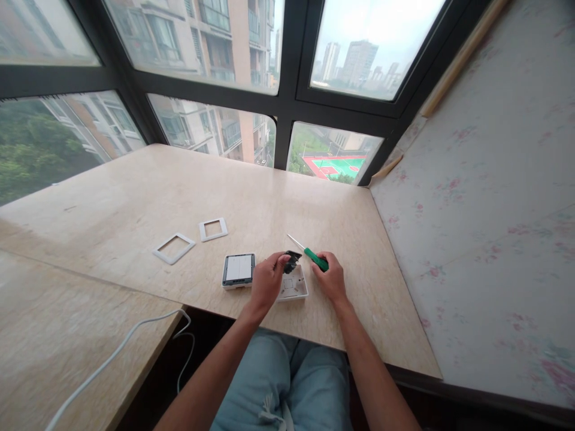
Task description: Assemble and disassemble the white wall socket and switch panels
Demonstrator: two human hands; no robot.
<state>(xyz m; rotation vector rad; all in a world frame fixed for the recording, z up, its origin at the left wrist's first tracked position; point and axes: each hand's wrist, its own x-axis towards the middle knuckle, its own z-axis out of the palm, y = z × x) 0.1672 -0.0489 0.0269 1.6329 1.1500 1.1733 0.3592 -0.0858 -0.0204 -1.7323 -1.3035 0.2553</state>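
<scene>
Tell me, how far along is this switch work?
Looks done: a large white frame and a small white frame lie loose on the sill. In hand: the left hand pinches a small black part over the opened white switch base; the right hand grips the green screwdriver. Seemingly left: the two-rocker switch beside it lies whole.

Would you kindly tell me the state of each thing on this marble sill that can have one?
Left hand: shut on small black plastic part.
Right hand: shut on green-handled screwdriver, tip pointing away.
White square switch base: flat, beneath the hands.
Grey-framed white rocker switch: face up, untouched.
Larger white square frame: flat, loose.
Smaller white square frame: flat, loose.
</scene>
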